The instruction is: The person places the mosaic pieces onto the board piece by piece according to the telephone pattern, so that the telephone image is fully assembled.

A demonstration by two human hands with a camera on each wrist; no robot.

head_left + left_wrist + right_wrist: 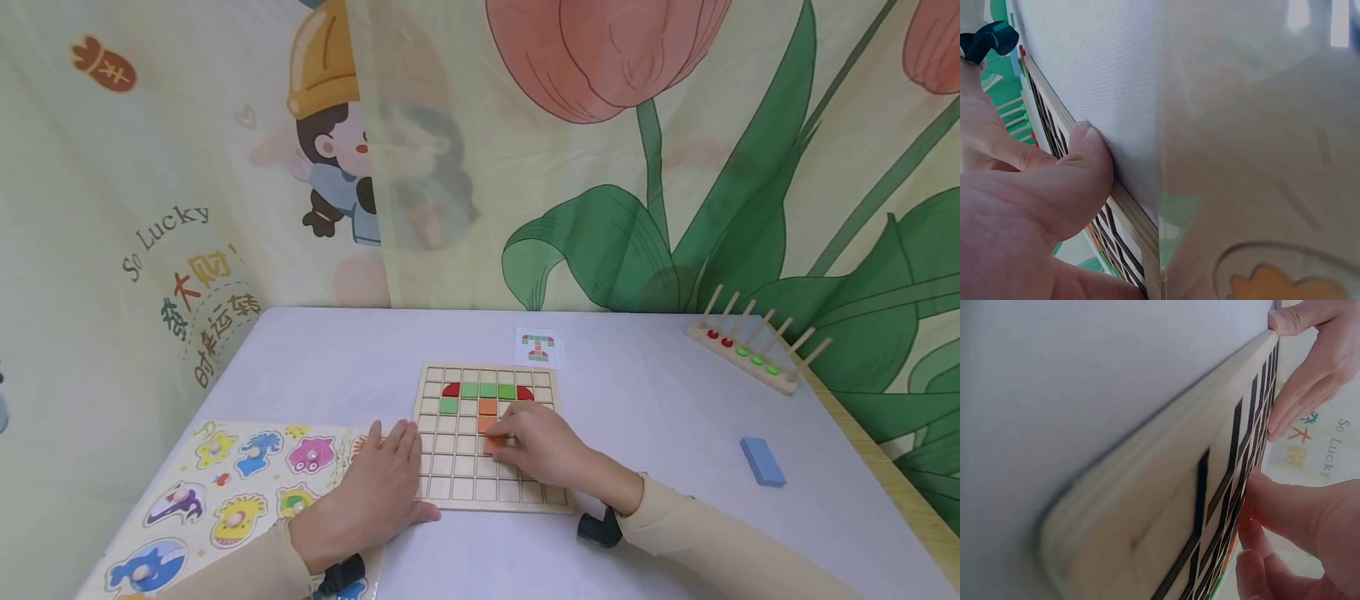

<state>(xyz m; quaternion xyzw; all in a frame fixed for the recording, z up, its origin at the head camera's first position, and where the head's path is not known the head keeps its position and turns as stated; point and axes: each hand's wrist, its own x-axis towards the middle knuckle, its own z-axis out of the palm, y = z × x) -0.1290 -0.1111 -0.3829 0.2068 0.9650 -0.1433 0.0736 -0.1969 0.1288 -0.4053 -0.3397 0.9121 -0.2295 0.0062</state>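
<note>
A wooden grid board (461, 487) lies on the table in front of me. My right hand (543, 450) pinches an orange square tile (1246, 514) between thumb and fingers, down at the board's middle column. Above it in that column sit two more orange tiles (487, 407). Green squares (488, 390) with a red curved tile (451, 389) at each end form a row near the top, and one green tile (448, 405) sits below on the left. My left hand (378, 492) rests with straight fingers along the board's left edge, its thumb touching the near corner.
A pattern card (537, 347) lies beyond the board. At left is a knob puzzle (202, 467) with cartoon animals, partly under my left arm. A peg rack (742, 354) with red and green beads stands back right, and a blue block (762, 461) lies nearer.
</note>
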